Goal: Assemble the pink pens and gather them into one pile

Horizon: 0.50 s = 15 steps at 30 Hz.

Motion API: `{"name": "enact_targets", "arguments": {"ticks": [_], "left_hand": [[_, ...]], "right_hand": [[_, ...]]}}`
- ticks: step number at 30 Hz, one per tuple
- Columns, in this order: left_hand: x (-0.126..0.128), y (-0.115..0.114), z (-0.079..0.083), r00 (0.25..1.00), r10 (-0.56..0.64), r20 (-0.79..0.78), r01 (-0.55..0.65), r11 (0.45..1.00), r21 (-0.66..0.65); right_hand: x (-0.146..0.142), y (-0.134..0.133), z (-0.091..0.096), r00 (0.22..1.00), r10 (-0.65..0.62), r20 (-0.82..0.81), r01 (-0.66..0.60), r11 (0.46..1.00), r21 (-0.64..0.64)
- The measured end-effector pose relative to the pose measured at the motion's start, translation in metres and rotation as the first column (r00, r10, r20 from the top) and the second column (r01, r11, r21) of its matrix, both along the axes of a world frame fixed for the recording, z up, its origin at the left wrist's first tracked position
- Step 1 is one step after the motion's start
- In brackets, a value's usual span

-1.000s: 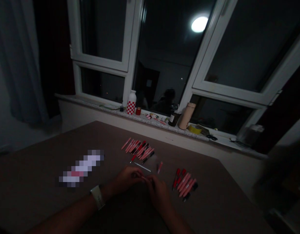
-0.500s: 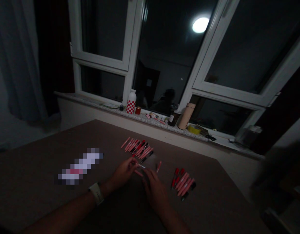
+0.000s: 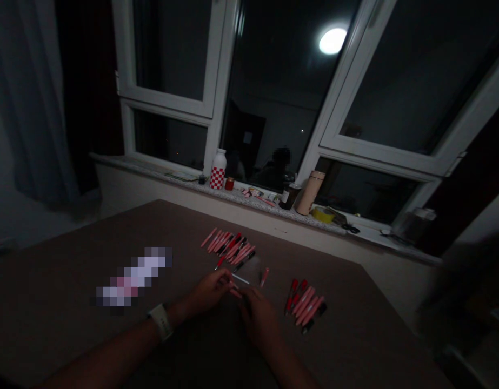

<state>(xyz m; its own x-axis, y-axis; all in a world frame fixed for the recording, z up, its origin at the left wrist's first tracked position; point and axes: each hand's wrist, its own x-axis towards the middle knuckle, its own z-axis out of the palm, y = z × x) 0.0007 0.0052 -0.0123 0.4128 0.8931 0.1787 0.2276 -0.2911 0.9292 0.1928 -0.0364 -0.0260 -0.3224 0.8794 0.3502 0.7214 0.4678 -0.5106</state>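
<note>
My left hand and my right hand meet over the middle of the brown table. The left fingers pinch a thin pink pen piece, and the right fingertips close around its other end. A thin white refill lies just beyond the fingers. A single pink piece lies to its right. A row of pink, red and black pens lies farther back. A second group of red and pink pens lies right of my right hand.
A blurred white and pink patch lies on the table's left half. The windowsill behind carries a red-checked bottle, a small red jar, a beige tumbler, yellow tape and scissors. The room is dark.
My hands parted slightly half a second ago, the left lifting a pink piece, and have come back together near the table. The view shifted a little.
</note>
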Motion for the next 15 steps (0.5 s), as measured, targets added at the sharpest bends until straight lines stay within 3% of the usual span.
{"name": "enact_targets", "arguments": {"ticks": [3,6,10,15], "left_hand": [[0.000,0.000,-0.002,0.999,-0.043,0.031,0.044,0.999,-0.011],[0.000,0.000,-0.003,1.000,-0.014,0.008,0.014,1.000,-0.004],[-0.002,0.003,-0.002,0.970,0.212,-0.115,-0.195,0.970,0.146],[-0.014,0.013,-0.002,0.877,0.466,-0.116,-0.386,0.829,0.405]], "right_hand": [[0.000,0.001,-0.001,1.000,-0.026,-0.016,0.026,1.000,-0.005],[-0.001,0.000,0.001,0.999,-0.039,0.002,0.039,0.999,-0.018],[-0.002,-0.001,0.004,0.998,-0.058,0.013,0.058,0.998,-0.022],[-0.002,-0.001,0.003,0.998,-0.064,0.007,0.064,0.998,-0.011]]}}
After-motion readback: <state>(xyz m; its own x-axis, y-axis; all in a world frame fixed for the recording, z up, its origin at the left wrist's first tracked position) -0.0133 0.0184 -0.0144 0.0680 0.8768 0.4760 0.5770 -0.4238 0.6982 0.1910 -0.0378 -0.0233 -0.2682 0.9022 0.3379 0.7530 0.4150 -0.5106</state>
